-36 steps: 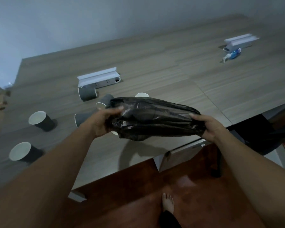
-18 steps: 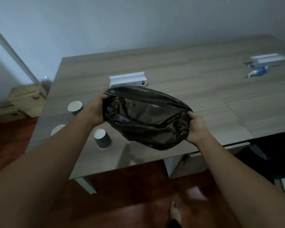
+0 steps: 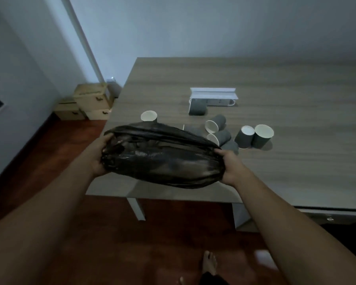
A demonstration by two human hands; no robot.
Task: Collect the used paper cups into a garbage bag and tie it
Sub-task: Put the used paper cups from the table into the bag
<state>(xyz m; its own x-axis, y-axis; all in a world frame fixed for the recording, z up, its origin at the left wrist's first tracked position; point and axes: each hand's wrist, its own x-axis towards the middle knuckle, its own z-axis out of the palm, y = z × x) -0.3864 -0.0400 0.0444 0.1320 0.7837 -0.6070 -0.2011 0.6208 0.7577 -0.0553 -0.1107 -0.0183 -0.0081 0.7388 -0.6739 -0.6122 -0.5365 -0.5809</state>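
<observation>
Newly visible cups [image 3: 263, 136]; no legible writing.

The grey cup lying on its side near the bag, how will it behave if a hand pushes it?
The lying cup would probably roll in a curve, since it narrows toward its base. It looks like thin paper, so likely light and easily crushed. It may knock the upright cup beside it.

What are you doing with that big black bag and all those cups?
A person is holding a black garbage bag stretched between the left hand and right hand, above the table edge. Grey paper cups sit on the table behind it, some upright, some tipped over. None can be seen going in yet.
</observation>
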